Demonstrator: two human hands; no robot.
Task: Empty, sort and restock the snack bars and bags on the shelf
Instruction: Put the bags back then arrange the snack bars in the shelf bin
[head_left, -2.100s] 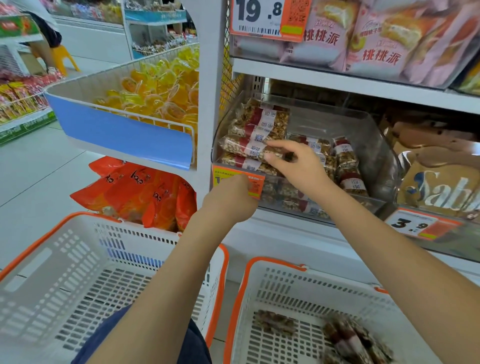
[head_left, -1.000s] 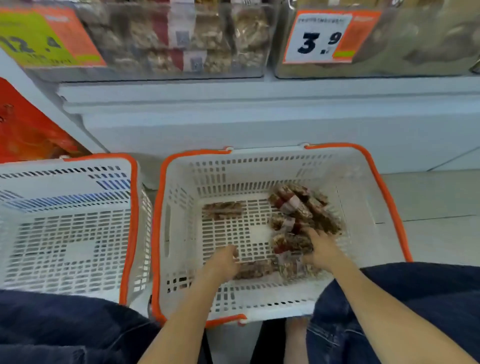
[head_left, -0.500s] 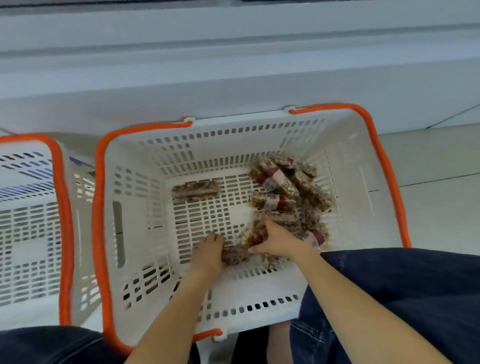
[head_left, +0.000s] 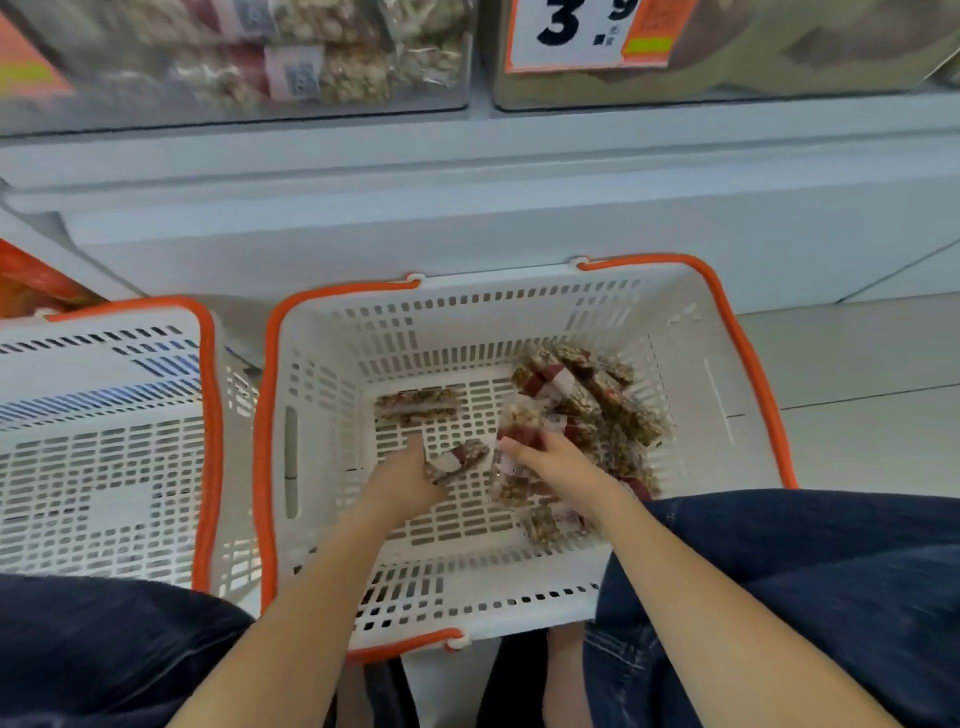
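Note:
A white basket with an orange rim (head_left: 322, 415) stands on the floor in front of me. Several nut snack bars (head_left: 597, 400) with red labels lie piled in its right half, and one lone bar (head_left: 418, 405) lies near its back middle. My left hand (head_left: 405, 480) is down inside the basket and holds one bar (head_left: 460, 460) by its near end. My right hand (head_left: 556, 467) grips a bar (head_left: 519, 426) at the left edge of the pile. More of the same bars (head_left: 322, 67) sit in a clear bin on the shelf above.
A second white basket with an orange rim (head_left: 104, 467) stands to the left with nothing in it. The white shelf base (head_left: 467, 208) rises behind both baskets. A 3.9 price tag (head_left: 592, 31) hangs on the upper right bin. My knees in blue jeans flank the basket.
Both hands went from the shelf bin down into the right basket. They have since lifted slightly, each with a bar, and the view has tilted back up toward the shelf.

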